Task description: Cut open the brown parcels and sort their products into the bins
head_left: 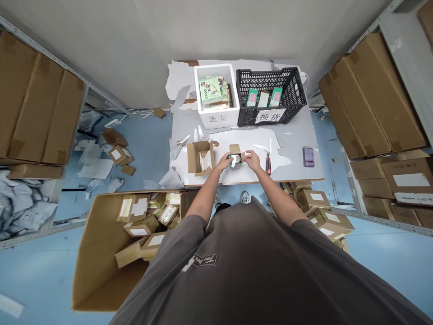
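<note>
near the table (297, 174)'s front edge, the carton (235, 150)'s left side is gripped by the left hand (225, 162), its right flap (242, 157) pinched by the right hand (252, 160)

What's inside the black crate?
Inside the black crate, a green-and-pink pack, a pale pack and another green-and-pink pack sit in a row. Its front wall and paper sign cover the bottom, so anything lying there can't be seen.
</note>
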A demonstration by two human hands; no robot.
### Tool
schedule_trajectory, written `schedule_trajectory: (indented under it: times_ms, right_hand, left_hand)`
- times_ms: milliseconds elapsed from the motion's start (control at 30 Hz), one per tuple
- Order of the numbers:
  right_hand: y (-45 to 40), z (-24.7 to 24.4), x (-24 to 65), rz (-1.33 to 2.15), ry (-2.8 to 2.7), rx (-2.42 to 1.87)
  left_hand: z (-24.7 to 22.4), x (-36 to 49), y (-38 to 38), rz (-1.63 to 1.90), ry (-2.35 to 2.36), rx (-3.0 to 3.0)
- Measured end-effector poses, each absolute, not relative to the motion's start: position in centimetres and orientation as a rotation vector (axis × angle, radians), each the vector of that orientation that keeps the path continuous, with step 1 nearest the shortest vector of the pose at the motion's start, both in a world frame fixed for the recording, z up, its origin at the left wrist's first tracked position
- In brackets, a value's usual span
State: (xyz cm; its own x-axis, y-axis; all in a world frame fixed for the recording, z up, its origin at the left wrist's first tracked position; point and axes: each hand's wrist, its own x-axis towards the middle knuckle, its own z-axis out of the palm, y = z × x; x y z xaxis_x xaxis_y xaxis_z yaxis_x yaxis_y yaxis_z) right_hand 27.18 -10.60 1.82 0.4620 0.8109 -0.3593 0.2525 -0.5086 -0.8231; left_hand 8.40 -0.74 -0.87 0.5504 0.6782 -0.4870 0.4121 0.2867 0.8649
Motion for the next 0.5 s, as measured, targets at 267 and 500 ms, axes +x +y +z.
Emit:
schedule_trajectory:
  times_ms: [267, 500]
  right_hand:
    - [-12.5, 0.2, 25.5, 0.933, -1.342, -1.949]
    - [-11.9, -1.2, 27.1, 1.029, -1.333, -1.868]
  left_hand:
    - [0.0, 8.1, -0.8, 0.358, 0.978, 1.385]
    - [1.4, 6.3, -0.4, 0.264, 0.737, 1.717]
